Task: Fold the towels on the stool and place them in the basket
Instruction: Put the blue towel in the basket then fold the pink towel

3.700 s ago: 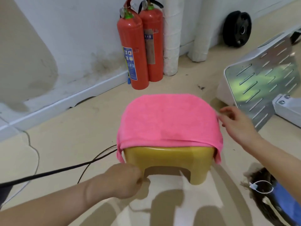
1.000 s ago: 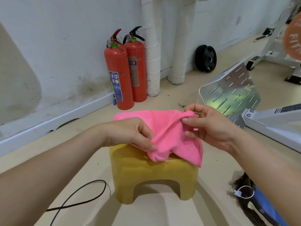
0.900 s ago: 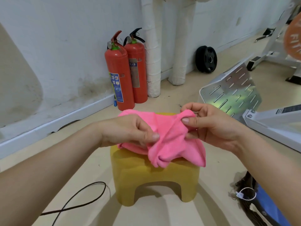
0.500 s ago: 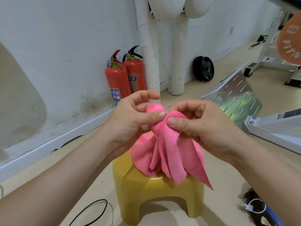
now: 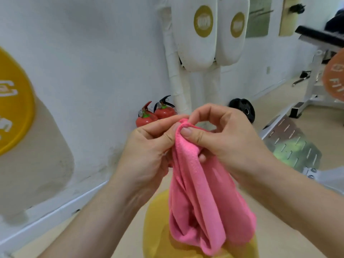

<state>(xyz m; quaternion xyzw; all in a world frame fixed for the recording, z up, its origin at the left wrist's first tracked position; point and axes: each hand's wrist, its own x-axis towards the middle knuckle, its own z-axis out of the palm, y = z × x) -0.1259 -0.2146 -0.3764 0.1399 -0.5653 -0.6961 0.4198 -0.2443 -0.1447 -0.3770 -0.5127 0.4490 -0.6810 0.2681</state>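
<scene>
towel [image 5: 201,202] hangs over stool [image 5: 158,229].

Left hand [image 5: 149,151] and right hand [image 5: 227,142] meet at centre, thumbs and forefingers pinching the top edge of the pink towel [image 5: 201,202]. Left forearm [image 5: 96,216] enters from 7 o'clock, right forearm [image 5: 297,205] from 4 o'clock.

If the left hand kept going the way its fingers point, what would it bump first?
The left hand pinches the pink towel; just past it, probably the right hand, though depth is unclear.
</scene>
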